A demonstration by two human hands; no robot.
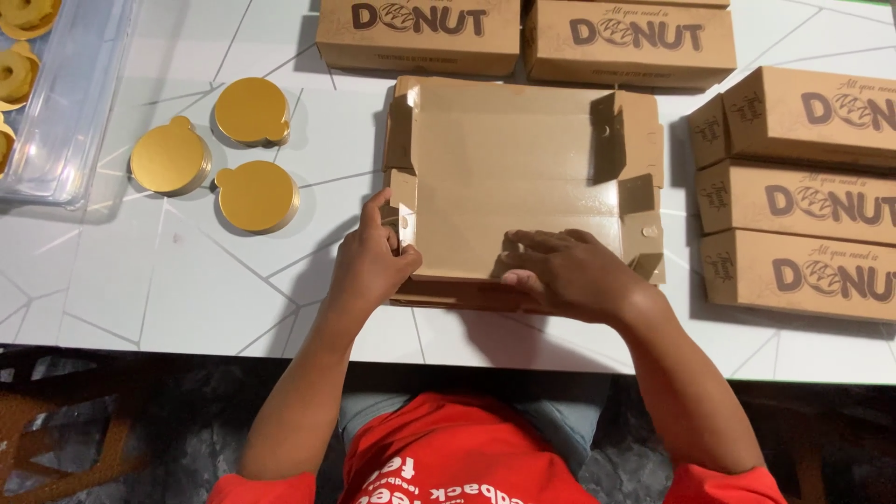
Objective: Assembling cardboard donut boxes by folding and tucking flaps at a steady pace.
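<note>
Box: open brown cardboard box (509, 177), half folded, flat on the white table (187, 299), middle of the table near its front edge. Side flaps partly up, inside bare.
Left hand: left hand (369, 266) at the box's front-left corner, fingers curled round the corner flap, thumb up along the wall. Gripping the flap.
Right hand: right hand (565, 271) at the box's front edge, right of centre. Palm down, fingers spread flat on the box floor, thumb under the front lip. Pressing and holding the front wall.
Closed boxes, back: two shut brown printed boxes (420, 33) side by side just behind the open box, touching its rear edge or nearly so, can't tell which.
Closed boxes, right: three more shut boxes (793, 201) right of the open box, lined up one in front of the other, close together.
Gold discs: three round gold cake boards (257, 196) with small tabs, left of the open box, clustered, apart from it.
Tray: clear plastic tray (65, 121) far left of the open box, at the table's edge, yellow ring pastries (19, 70) inside.
Person: red shirt (467, 457) at the bottom, below the table's front edge.
</note>
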